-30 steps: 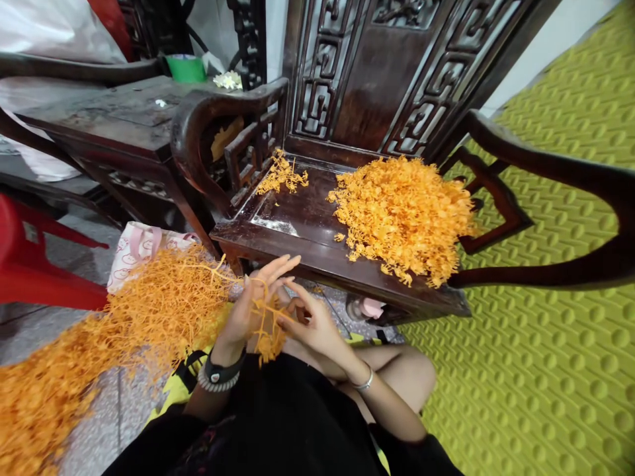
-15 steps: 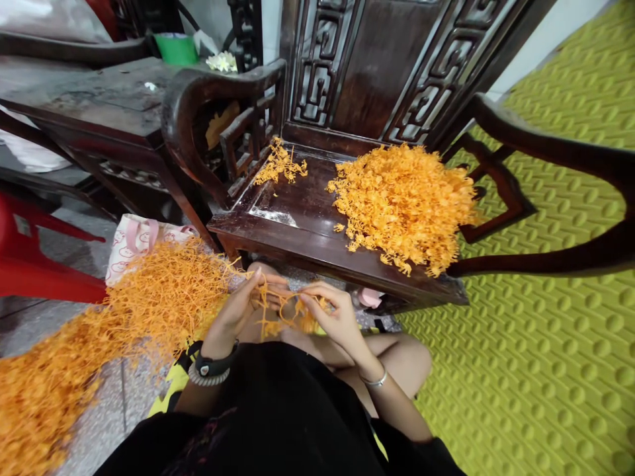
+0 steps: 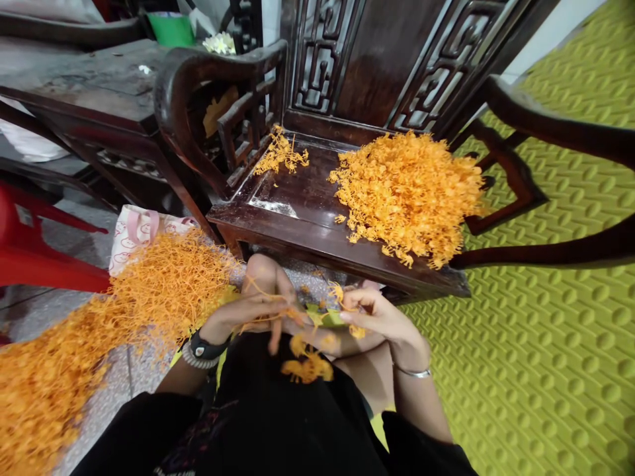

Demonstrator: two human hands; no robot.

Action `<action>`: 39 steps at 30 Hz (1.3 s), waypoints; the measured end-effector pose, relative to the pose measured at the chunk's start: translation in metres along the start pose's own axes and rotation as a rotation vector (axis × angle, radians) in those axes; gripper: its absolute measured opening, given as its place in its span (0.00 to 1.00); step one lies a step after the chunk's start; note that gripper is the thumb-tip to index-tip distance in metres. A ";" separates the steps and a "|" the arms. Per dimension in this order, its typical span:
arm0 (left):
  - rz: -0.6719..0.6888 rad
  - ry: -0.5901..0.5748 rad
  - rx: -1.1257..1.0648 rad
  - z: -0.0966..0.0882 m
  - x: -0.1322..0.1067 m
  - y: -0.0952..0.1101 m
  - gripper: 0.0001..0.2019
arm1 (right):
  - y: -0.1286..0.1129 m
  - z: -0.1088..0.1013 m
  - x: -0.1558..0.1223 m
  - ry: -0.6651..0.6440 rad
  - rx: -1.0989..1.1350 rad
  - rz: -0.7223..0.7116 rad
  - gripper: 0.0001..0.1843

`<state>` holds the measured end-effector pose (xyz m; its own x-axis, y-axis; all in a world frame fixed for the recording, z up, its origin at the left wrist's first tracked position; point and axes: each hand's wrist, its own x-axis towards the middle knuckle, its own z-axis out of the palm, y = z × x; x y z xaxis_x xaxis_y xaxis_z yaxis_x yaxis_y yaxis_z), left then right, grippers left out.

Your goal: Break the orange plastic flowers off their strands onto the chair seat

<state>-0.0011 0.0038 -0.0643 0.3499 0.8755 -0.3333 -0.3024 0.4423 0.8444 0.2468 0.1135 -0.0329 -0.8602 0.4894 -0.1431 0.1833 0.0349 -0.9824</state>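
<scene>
Fingers of the right hand (image 3: 384, 320) are pinched around small orange florets (image 3: 337, 291), while one orange sprig (image 3: 308, 367), blurred, is grasped above the lap (image 3: 278, 396) by the left hand (image 3: 245, 314). Just ahead, the way is blocked by one carved chair (image 3: 317, 231), on which two piles are borne: one large floret heap (image 3: 409, 198) and one small cluster (image 3: 280, 155). To the left, one patterned bag (image 3: 124, 241) is partly hidden by one stalk pile (image 3: 171, 291), with which a lower orange heap (image 3: 44, 383) is merged. One red stool (image 3: 44, 261) is seen beside the bag; farther off, one green container (image 3: 171, 31) is set on one side table (image 3: 104, 73).
</scene>
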 end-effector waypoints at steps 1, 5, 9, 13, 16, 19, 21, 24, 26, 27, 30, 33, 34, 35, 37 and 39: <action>-0.033 -0.096 0.016 -0.001 -0.001 0.001 0.15 | 0.001 -0.001 -0.002 0.061 0.086 -0.016 0.22; -0.014 -0.154 -0.007 -0.004 -0.001 -0.001 0.19 | 0.009 0.003 -0.006 0.314 0.352 0.000 0.24; 0.080 -0.008 -0.046 0.001 0.000 -0.010 0.19 | 0.017 0.005 -0.010 0.451 0.487 0.089 0.19; 0.086 0.077 0.022 0.004 -0.002 -0.025 0.18 | 0.016 0.005 -0.016 0.565 0.546 0.011 0.19; 0.068 0.053 0.180 0.000 -0.005 -0.032 0.14 | 0.009 0.005 -0.018 0.597 0.508 0.003 0.19; 0.217 0.299 0.332 -0.005 -0.008 -0.033 0.13 | 0.004 0.002 -0.018 0.571 0.413 0.027 0.22; 0.419 0.615 0.336 -0.002 -0.013 -0.027 0.10 | 0.001 -0.002 -0.018 0.506 0.328 0.047 0.24; 0.866 1.079 0.202 0.018 -0.024 -0.011 0.07 | -0.005 -0.008 -0.019 0.421 0.193 0.078 0.21; 1.020 1.107 0.206 0.039 -0.030 0.004 0.08 | -0.011 -0.007 -0.018 0.391 0.079 0.064 0.16; 0.977 0.984 0.276 0.050 -0.031 0.010 0.08 | -0.014 -0.006 -0.017 0.387 0.005 0.034 0.15; 0.655 0.385 0.526 0.072 -0.014 0.021 0.14 | -0.024 0.003 -0.012 0.394 -0.280 -0.108 0.11; 0.494 0.065 0.554 0.075 0.023 0.012 0.20 | -0.032 0.007 -0.011 0.373 -0.528 -0.212 0.11; 0.462 0.014 0.525 0.073 0.034 0.006 0.16 | -0.034 0.006 -0.013 0.357 -0.594 -0.222 0.12; 0.425 -0.017 0.489 0.071 0.044 0.001 0.13 | -0.035 0.003 -0.016 0.344 -0.659 -0.223 0.12; 0.363 -0.063 0.423 0.068 0.054 -0.007 0.13 | -0.036 -0.003 -0.024 0.304 -0.788 -0.215 0.13; 0.338 -0.061 0.379 0.065 0.053 -0.010 0.12 | -0.036 -0.009 -0.033 0.265 -0.877 -0.203 0.10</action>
<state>0.0779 0.0329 -0.0629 0.3422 0.9396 0.0003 -0.0691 0.0249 0.9973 0.2725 0.1037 0.0078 -0.7986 0.5804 0.1590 0.4273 0.7330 -0.5292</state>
